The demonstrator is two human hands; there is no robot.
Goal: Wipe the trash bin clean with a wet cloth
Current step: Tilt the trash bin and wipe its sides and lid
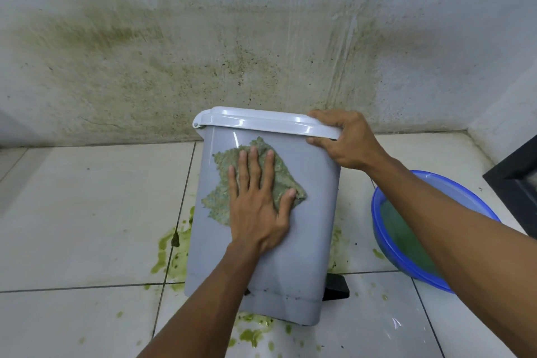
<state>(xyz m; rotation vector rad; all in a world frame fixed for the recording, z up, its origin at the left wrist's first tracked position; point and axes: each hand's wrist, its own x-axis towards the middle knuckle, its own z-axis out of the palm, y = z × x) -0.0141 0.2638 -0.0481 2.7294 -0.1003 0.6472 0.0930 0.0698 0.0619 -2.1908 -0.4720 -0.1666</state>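
Observation:
A grey plastic trash bin [305, 212] with a white lid [261, 120] stands on the tiled floor, tilted toward me. A green-stained wet cloth [223, 180] lies flat against the bin's near side. My left hand [258, 203] presses on the cloth with straight, spread fingers. My right hand [345, 139] grips the lid's right edge, fingers over the top and thumb under the rim. A black pedal [337, 286] sticks out at the bin's lower right.
A blue basin [377, 212] of greenish water sits on the floor right of the bin, partly behind my right forearm. Green splatter [168, 253] marks the tiles around the bin's base. A stained wall [232, 52] rises right behind. A black object [517, 183] stands at the far right.

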